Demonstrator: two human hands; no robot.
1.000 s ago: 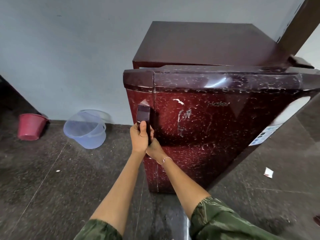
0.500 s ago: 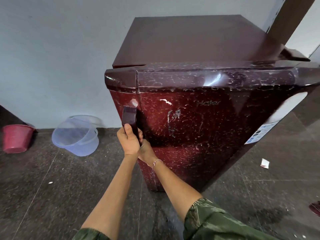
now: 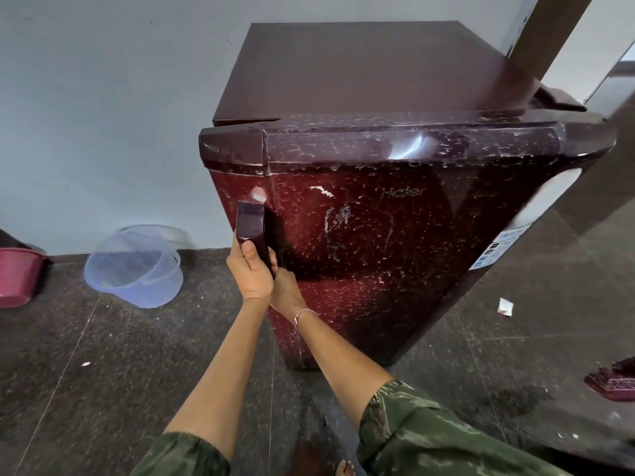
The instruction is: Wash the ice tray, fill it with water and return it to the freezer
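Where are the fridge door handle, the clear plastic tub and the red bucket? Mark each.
fridge door handle (image 3: 251, 223): head view, on its upper face above the hands.
clear plastic tub (image 3: 137, 269): head view, on its tilted side wall.
red bucket (image 3: 17, 276): head view, on its outer wall.

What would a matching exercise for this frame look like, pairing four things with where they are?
Things:
1. dark maroon fridge door handle
2. clear bluish plastic bucket
3. red plastic tub
4. small white paper scrap

Places:
A. on the floor, right of the fridge
B. far left edge, by the wall
C. gripped by the left hand
D. tipped on the floor, left of the fridge

Pairs: 1-C, 2-D, 3-B, 4-A
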